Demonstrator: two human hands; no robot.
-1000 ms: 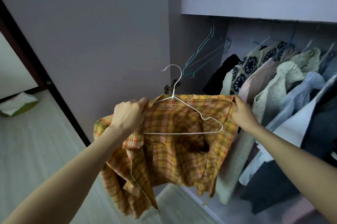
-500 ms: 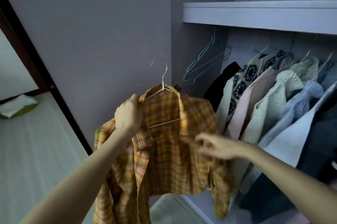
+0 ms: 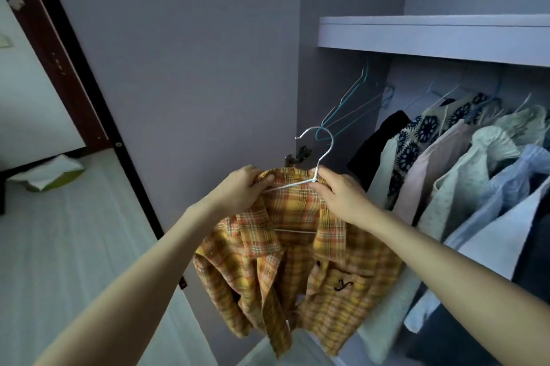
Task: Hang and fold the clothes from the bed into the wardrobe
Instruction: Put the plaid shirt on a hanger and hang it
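Note:
An orange and yellow plaid shirt [image 3: 300,270] hangs on a white wire hanger [image 3: 323,154] in front of the open wardrobe. My left hand [image 3: 241,190] grips the shirt's collar and the hanger's left arm. My right hand [image 3: 339,196] pinches the collar at the base of the hanger's hook. The shirt's front faces me, with a dark letter stitched on its chest pocket. The hanger's hook points up and left, free of the rail.
Several garments [image 3: 452,175] hang along the wardrobe rail at right, under a grey shelf [image 3: 431,38]. Empty teal and white hangers [image 3: 354,100] hang at the rail's left end. The wardrobe door [image 3: 184,74] stands open at left. A bed [image 3: 59,246] with a green and white item lies further left.
My right hand came up from the shirt's front to the collar by the hook. The shirt now sits squarely on the hanger and hangs facing me.

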